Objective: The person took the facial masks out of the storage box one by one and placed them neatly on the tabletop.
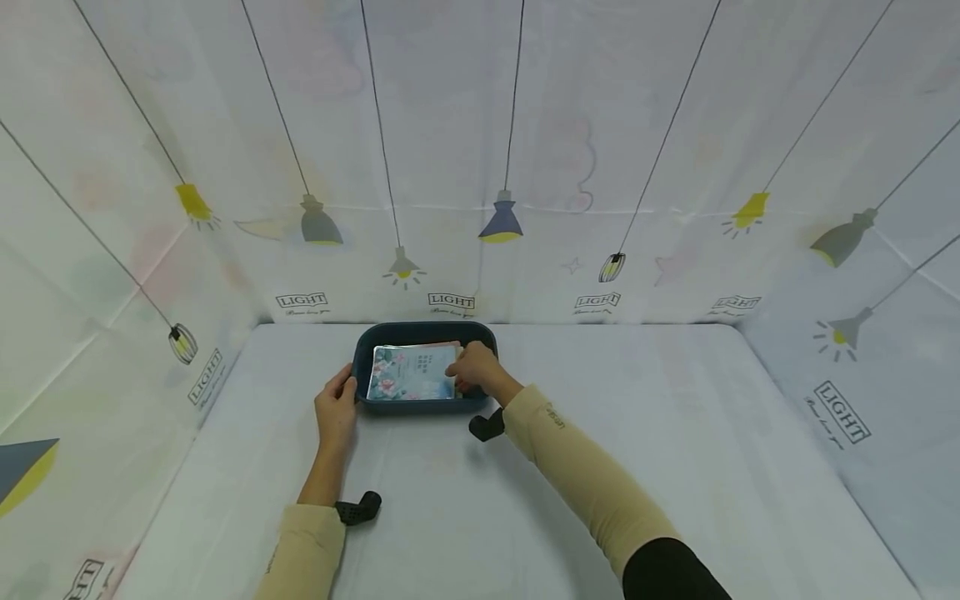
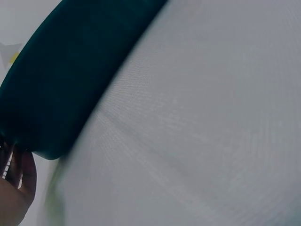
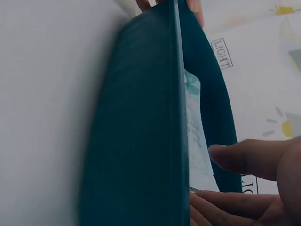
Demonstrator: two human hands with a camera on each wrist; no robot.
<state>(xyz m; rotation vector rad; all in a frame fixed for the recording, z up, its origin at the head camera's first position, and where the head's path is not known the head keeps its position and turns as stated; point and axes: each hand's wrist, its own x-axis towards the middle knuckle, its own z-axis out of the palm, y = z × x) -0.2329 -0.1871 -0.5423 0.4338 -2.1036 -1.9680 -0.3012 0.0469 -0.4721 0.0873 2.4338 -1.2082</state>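
Looking first at the floral-printed packet (image 1: 408, 375), we find it face up inside the dark teal tray (image 1: 416, 408), with its flowers toward nine o'clock and small lines of printing near its middle. A brownish edge (image 1: 450, 342) peeps out at its one o'clock corner, so we suppose that more than one piece lies there, but we cannot tell what is below. We judge the packet to be light and rather thin, able to bend a little, with a smooth face that may slip under a dry finger; its corners could crease. For taking hold, we would choose its edge at three o'clock, with thumb above and fingers below.

Near that edge is the right hand (image 1: 478, 368): in the right wrist view its thumb is stretched out, with a gap between it and the fingers. Whether they pinch the packet, we cannot tell. The left hand (image 1: 335, 410) holds the tray's end at nine o'clock, its fingers bent about the rim; the tray seems stiff, so this hold should keep it steady. Farther out, we see the tray resting on the white table (image 1: 675, 450), toward eleven o'clock, close to the lamp-printed backdrop (image 1: 540, 275).
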